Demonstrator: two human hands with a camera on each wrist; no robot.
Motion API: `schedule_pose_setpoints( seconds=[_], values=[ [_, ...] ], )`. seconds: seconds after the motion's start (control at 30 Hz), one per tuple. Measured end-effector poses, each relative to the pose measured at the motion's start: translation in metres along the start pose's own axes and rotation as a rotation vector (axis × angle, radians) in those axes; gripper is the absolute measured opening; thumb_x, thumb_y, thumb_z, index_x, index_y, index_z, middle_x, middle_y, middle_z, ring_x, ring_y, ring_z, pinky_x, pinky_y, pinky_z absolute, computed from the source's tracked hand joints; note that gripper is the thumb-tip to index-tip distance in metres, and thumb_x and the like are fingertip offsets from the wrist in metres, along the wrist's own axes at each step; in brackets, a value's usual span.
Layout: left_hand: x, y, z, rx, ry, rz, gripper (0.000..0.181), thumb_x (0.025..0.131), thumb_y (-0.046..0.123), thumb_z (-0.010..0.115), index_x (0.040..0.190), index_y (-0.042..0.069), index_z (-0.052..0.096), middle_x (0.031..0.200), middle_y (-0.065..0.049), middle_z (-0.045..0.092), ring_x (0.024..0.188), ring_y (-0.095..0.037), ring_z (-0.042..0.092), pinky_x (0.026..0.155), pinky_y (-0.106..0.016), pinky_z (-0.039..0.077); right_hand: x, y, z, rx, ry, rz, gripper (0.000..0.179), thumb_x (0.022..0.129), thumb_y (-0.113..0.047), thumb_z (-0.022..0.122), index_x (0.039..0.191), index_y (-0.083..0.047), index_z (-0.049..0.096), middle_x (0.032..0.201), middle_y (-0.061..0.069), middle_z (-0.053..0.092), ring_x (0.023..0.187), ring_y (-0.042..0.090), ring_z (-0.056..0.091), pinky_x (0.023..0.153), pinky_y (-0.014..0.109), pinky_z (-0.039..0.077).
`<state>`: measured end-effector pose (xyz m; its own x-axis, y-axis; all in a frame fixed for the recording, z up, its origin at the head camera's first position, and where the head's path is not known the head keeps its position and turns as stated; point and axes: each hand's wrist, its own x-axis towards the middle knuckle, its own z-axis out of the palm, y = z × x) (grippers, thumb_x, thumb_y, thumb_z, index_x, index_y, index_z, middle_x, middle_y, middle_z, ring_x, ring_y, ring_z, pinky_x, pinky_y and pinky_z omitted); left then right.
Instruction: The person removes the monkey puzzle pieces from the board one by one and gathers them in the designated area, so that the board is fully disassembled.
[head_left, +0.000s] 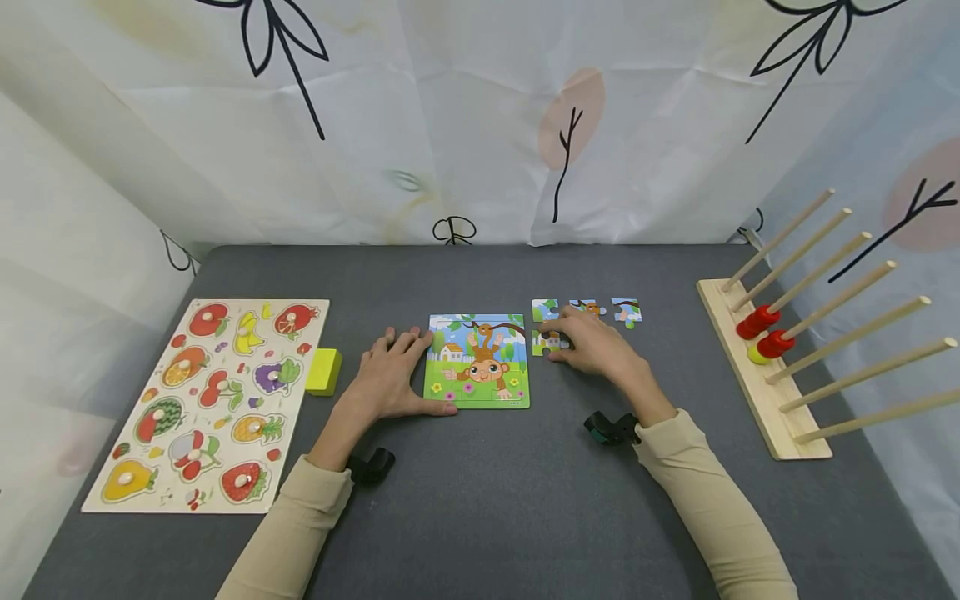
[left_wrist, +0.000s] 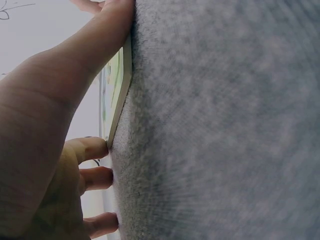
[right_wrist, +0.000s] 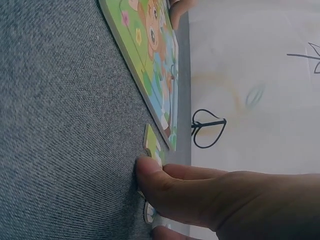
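A jigsaw board point(head_left: 480, 400) with a monkey picture lies flat at the table's middle. My left hand point(head_left: 386, 379) rests at its left side with fingers spread, the thumb along the near edge and the index finger at the left edge. Just right of the board, my right hand point(head_left: 596, 343) pinches a green puzzle piece point(head_left: 538, 343) between thumb and fingers, low against the table. That piece point(right_wrist: 151, 140) also shows by the thumb in the right wrist view. Around the fingers lie a corner piece point(head_left: 543, 309), a partly covered piece point(head_left: 588, 305) and a blue piece point(head_left: 627, 312).
On the left is a fruit peg puzzle point(head_left: 255, 408), with a yellow block point(head_left: 323, 372) against its right side. A wooden peg rack point(head_left: 772, 400) with several tilted rods and red and yellow beads stands on the right. A curtain point(head_left: 480, 125) hangs behind the grey table point(head_left: 495, 517).
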<state>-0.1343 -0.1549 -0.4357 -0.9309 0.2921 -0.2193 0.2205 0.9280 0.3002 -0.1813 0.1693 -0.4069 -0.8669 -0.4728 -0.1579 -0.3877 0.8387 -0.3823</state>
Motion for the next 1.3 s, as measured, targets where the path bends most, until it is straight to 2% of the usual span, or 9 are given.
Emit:
schedule_pose_setpoints(
  seconds=[0.2, 0.43, 0.87, 1.17, 1.3],
  values=[
    [0.000, 0.000, 0.001, 0.000, 0.006, 0.004, 0.122, 0.068, 0.078, 0.077, 0.163, 0.017, 0.030, 0.168, -0.015, 0.031, 0.155, -0.052, 0.020, 0.115, -0.074, 0.028, -0.001, -0.001, -0.001, -0.005, -0.008, -0.007, 0.046, 0.092, -0.016, 0.077, 0.135, -0.009, 0.067, 0.107, 0.012, 0.061, 0.082, 0.020, 0.052, 0.067, 0.032, 0.040],
    [0.000, -0.001, 0.001, -0.004, 0.010, 0.003, 0.121, 0.068, 0.077, 0.078, 0.162, 0.016, 0.032, 0.168, -0.014, 0.031, 0.154, -0.052, 0.020, 0.115, -0.073, 0.028, -0.003, -0.002, -0.001, -0.015, -0.028, 0.003, 0.045, 0.093, -0.015, 0.075, 0.137, -0.010, 0.066, 0.102, 0.011, 0.058, 0.079, 0.020, 0.047, 0.063, 0.029, 0.034],
    [0.000, -0.001, 0.001, -0.012, 0.005, 0.002, 0.121, 0.069, 0.077, 0.078, 0.162, 0.016, 0.031, 0.168, -0.015, 0.030, 0.154, -0.052, 0.020, 0.115, -0.073, 0.027, -0.005, -0.005, 0.000, 0.004, 0.010, 0.024, 0.047, 0.092, -0.017, 0.078, 0.137, -0.014, 0.067, 0.106, 0.010, 0.060, 0.082, 0.020, 0.050, 0.064, 0.031, 0.038],
    [0.001, -0.002, 0.001, -0.007, 0.004, 0.007, 0.122, 0.069, 0.077, 0.078, 0.162, 0.016, 0.030, 0.168, -0.015, 0.030, 0.154, -0.053, 0.020, 0.114, -0.075, 0.028, -0.004, -0.016, 0.002, 0.011, 0.034, -0.022, 0.042, 0.093, -0.020, 0.077, 0.134, -0.014, 0.069, 0.112, 0.013, 0.063, 0.084, 0.020, 0.055, 0.066, 0.032, 0.044],
    [0.001, -0.002, 0.002, -0.009, 0.007, 0.008, 0.121, 0.068, 0.077, 0.078, 0.162, 0.016, 0.031, 0.168, -0.016, 0.031, 0.154, -0.053, 0.020, 0.114, -0.075, 0.028, -0.001, -0.024, 0.004, 0.018, 0.023, -0.035, 0.043, 0.093, -0.023, 0.076, 0.134, -0.015, 0.069, 0.111, 0.012, 0.064, 0.082, 0.019, 0.053, 0.065, 0.031, 0.042]
  ],
)
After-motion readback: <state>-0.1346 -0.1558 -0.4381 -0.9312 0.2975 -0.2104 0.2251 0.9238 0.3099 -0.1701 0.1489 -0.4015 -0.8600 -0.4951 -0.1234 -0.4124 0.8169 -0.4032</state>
